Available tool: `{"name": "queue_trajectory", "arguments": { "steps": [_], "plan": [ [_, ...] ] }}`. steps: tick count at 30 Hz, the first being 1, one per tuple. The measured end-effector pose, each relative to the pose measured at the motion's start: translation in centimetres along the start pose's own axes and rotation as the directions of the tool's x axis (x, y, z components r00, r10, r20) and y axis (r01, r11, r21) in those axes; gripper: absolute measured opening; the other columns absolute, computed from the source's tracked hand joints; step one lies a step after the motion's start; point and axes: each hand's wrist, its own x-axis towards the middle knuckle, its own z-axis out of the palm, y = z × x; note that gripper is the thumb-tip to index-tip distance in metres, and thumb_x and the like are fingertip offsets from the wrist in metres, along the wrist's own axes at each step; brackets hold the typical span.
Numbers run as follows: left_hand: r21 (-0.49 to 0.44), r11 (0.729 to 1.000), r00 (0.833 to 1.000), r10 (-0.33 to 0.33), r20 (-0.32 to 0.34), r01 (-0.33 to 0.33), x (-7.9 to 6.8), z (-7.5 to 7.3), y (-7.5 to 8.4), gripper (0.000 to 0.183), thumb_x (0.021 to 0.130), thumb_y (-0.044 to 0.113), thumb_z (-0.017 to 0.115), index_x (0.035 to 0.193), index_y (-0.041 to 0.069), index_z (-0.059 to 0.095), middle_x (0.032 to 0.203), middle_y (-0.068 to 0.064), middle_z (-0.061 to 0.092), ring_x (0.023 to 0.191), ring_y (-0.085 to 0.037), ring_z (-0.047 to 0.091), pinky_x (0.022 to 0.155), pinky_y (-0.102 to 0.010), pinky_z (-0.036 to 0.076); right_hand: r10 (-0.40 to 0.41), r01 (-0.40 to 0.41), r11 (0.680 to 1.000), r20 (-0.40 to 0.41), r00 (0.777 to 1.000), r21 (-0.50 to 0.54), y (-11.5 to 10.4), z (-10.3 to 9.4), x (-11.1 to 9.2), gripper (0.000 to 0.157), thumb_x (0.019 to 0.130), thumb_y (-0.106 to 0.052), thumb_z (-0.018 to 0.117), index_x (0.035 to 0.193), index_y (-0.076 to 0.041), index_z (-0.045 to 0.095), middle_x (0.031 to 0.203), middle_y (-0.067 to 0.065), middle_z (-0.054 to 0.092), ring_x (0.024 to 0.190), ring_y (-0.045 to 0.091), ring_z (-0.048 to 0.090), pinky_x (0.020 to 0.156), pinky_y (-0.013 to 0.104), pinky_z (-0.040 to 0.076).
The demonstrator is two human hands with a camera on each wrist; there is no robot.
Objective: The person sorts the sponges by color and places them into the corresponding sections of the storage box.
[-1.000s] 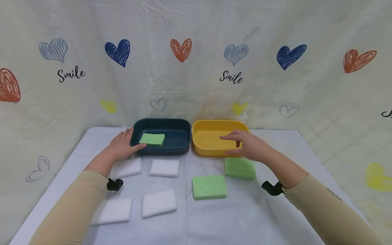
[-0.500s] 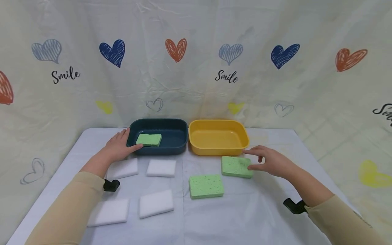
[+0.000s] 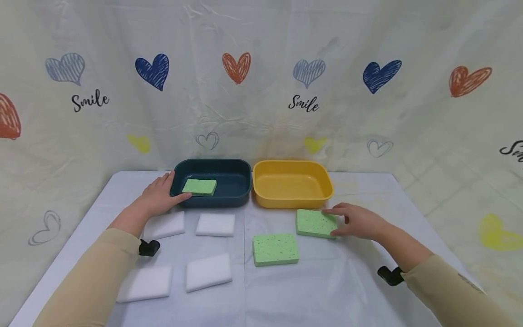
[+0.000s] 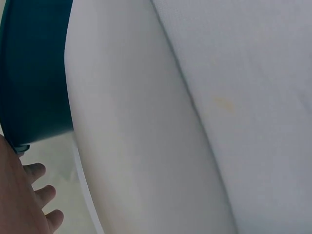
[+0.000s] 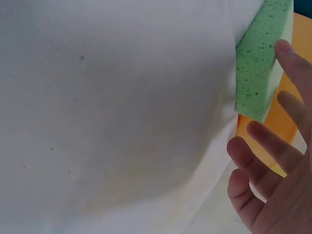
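Observation:
My left hand [image 3: 159, 195] rests at the left end of a dark teal plastic tray [image 3: 233, 201], its fingers along the outer side and its thumb at the front rim. Inside that tray lies a light green sponge [image 3: 199, 187]. My right hand [image 3: 355, 221] is at the right end of another green sponge [image 3: 314, 223], index fingertip by its back edge and thumb by its front corner. In the right wrist view the fingers are spread beside this sponge [image 5: 258, 63]. A third green sponge [image 3: 275, 250] lies nearer the front.
A yellow tray [image 3: 293, 202] stands right beside the teal one, with nothing in it. Several white sponges, such as the front one [image 3: 209, 272], lie on the left half of the white-covered table [image 3: 327, 290]. A printed cloth [image 3: 261, 118] hangs behind the trays.
My right hand has moved from over the yellow tray, right and toward the front, to the back green sponge's right end. My left hand has stayed at the teal tray.

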Motion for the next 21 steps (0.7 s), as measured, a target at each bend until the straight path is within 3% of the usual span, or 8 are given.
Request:
{"name": "queue_trajectory", "arguments": {
  "steps": [6,12,21],
  "plan": [
    [0.007,1.000,1.000,0.002,0.000,-0.002,-0.1,-0.1,0.0,0.119,0.086,0.082,0.039,0.156,-0.004,-0.003,0.160,-0.032,0.002,0.144,-0.054,0.002,0.115,-0.067,0.007,-0.032,0.031,0.998,-0.015,0.999,-0.050,-0.1,0.5,-0.1,0.072,0.074,-0.055,0.081,0.138,-0.029,0.060,0.133,0.005,0.058,0.099,0.022,0.059,0.084,0.045,0.052],
    [0.016,1.000,1.000,0.003,-0.005,-0.003,-0.2,-0.2,0.1,0.118,0.087,0.081,0.040,0.156,-0.005,-0.001,0.159,-0.033,0.004,0.144,-0.054,0.003,0.115,-0.066,0.007,-0.051,0.046,0.995,-0.052,0.997,-0.093,-0.1,0.3,-0.7,0.065,0.077,-0.054,0.080,0.135,-0.030,0.063,0.134,0.007,0.058,0.109,0.029,0.058,0.088,0.051,0.052],
    [0.015,1.000,1.000,0.006,-0.010,-0.006,0.0,0.0,-0.2,0.120,0.085,0.083,0.039,0.156,-0.005,-0.002,0.159,-0.033,0.004,0.144,-0.054,0.004,0.115,-0.067,0.008,-0.087,0.078,0.992,-0.086,0.992,-0.100,-0.4,-0.8,-2.3,0.057,0.081,-0.051,0.078,0.133,-0.031,0.065,0.135,0.009,0.056,0.098,0.025,0.059,0.078,0.039,0.054]
  ]
}}
